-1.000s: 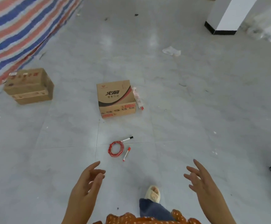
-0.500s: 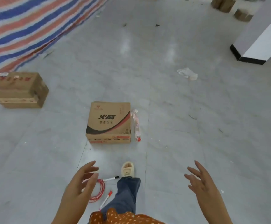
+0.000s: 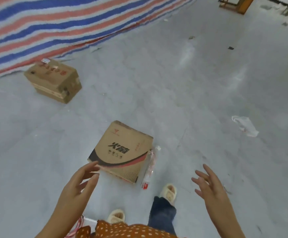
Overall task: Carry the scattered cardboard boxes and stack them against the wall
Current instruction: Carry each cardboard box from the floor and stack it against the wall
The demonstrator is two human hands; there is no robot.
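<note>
Person stands over the near box [image 3: 121, 152] on the floor [image 3: 191, 100], both hands out in front and empty. Left hand [image 3: 78, 184] has fingers spread and nearly straight, its tips overlapping the box's near left corner in view; cannot tell if they touch. Right hand [image 3: 210, 184] also spread wide, holds nothing, well apart from the box on its right side. Hands sit about a box-width apart, likely set up to clamp the two sides for a lift. Box lies flat, printed face up, turned at an angle to the person, a thin plastic wrapper [image 3: 150, 165] lying just beside its right edge. One slipper [image 3: 170, 192] is planted near the box's near corner, so the person is close enough to bend and grab. Second box [image 3: 53, 79] sits farther left, near the edge of the striped tarp [image 3: 54, 23], not stacked on anything. Crumpled plastic scrap [image 3: 244, 125] lies off to the right. Judged: reach phase, nothing picked up yet, both boxes yet to be carried. Wrapper could get dragged along if the right hand sweeps in low.
</note>
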